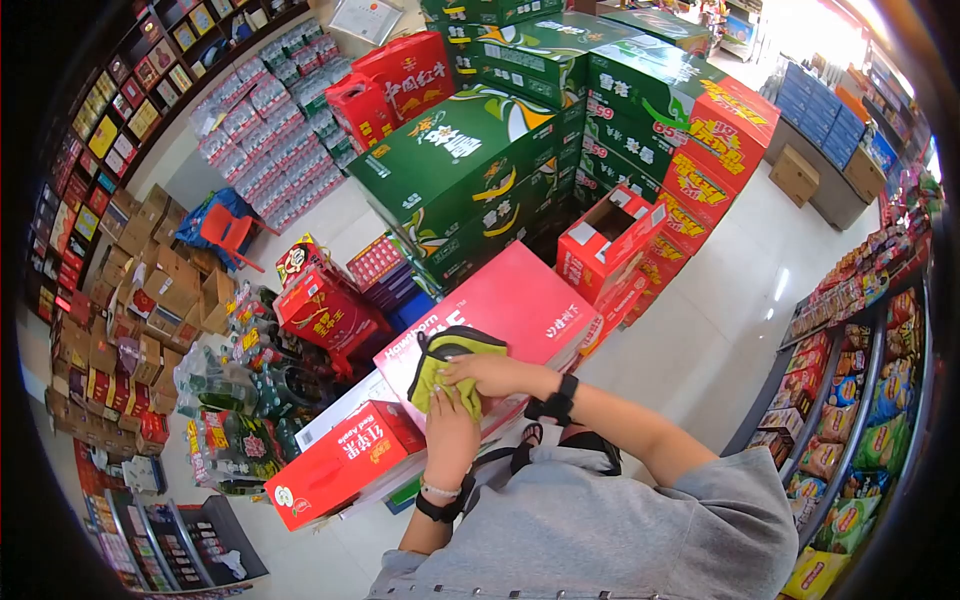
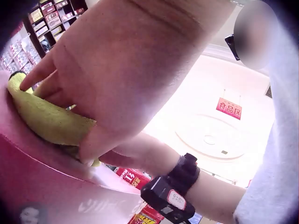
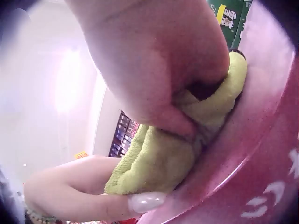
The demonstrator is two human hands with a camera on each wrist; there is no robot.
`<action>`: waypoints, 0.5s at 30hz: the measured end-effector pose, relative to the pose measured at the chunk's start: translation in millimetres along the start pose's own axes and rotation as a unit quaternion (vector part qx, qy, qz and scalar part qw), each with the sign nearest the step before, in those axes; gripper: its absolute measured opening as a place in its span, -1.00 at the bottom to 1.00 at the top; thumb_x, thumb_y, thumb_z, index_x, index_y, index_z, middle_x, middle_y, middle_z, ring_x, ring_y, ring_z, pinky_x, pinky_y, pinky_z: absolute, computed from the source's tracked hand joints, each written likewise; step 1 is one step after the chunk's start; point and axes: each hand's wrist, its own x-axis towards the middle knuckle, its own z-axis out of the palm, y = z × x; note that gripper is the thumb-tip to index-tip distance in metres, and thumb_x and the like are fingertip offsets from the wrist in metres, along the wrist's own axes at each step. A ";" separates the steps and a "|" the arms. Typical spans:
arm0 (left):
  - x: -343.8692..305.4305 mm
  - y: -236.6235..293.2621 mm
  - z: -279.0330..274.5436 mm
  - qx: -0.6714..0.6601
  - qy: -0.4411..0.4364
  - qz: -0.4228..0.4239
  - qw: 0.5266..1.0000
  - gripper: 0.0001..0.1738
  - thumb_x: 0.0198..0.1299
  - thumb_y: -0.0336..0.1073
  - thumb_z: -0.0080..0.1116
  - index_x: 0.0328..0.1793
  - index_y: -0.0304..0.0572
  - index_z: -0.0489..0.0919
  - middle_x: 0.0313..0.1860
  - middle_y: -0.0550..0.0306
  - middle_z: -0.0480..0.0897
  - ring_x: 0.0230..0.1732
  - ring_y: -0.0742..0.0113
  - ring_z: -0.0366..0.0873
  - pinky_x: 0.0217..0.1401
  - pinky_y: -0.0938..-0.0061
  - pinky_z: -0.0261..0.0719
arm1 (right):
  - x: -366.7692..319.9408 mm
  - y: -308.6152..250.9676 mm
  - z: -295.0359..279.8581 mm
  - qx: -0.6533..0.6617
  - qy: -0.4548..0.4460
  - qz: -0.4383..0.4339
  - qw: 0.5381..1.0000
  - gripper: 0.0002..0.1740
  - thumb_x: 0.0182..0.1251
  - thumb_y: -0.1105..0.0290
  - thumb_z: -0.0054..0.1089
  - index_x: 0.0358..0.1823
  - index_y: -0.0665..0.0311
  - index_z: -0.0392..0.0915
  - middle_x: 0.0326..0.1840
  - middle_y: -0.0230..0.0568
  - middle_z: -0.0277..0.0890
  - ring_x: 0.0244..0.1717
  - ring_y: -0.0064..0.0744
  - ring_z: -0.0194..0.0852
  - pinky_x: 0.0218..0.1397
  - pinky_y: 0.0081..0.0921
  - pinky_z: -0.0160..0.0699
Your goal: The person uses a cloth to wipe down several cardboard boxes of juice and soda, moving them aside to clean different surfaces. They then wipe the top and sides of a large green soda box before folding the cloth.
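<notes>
A yellow-green cloth [image 1: 428,373] with black edging lies bunched on top of a pink carton [image 1: 520,300] in the head view. My right hand [image 1: 487,374] grips it from the right, and its thumb digs into a fold in the right wrist view. From the near side my left hand [image 1: 452,432] holds the cloth's edge, the thumb [image 3: 147,202] at its lower border. The left wrist view shows the left fingers [image 2: 44,74] over the folded cloth [image 2: 51,119]. The two hands are close together, and the cloth's underside is hidden.
A red apple-drink carton [image 1: 345,465] sits left of the pink one. Stacked green cases [image 1: 470,150] rise behind, with an open red box [image 1: 612,240] to the right. Bottles [image 1: 225,440] stand at the left, and snack shelves [image 1: 840,430] line the right.
</notes>
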 end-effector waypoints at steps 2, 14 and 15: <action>15.6 11.5 5.8 0.005 0.004 -0.022 1.000 -0.24 0.12 -0.18 0.17 0.27 -0.70 0.22 0.23 -0.59 0.31 0.28 -0.34 0.28 0.37 0.13 0.24 | 1.3 13.3 -11.0 0.032 -0.015 -0.026 0.999 -0.34 -0.03 0.70 -0.09 0.22 0.24 0.44 0.38 -0.09 0.26 0.48 -0.01 0.00 0.48 -0.30 0.04; 132.2 38.1 38.4 -0.115 0.053 0.017 0.992 -0.40 0.22 -0.27 0.03 0.26 -0.64 0.28 0.29 -0.60 0.22 0.36 -0.41 0.13 0.48 0.08 0.04 | -22.2 98.6 -81.7 -0.029 0.119 -0.021 0.992 -0.35 -0.06 0.75 -0.11 0.17 0.30 0.47 0.36 -0.02 0.29 0.47 -0.04 0.03 0.51 -0.29 -0.04; 140.2 45.0 39.9 -0.116 0.054 0.014 0.992 -0.40 0.22 -0.27 0.03 0.26 -0.64 0.28 0.29 -0.60 0.22 0.36 -0.41 0.13 0.48 0.08 0.04 | -23.5 104.7 -82.1 -0.029 0.116 -0.022 0.993 -0.35 -0.06 0.75 -0.11 0.17 0.30 0.47 0.36 -0.02 0.29 0.47 -0.04 0.03 0.51 -0.29 -0.04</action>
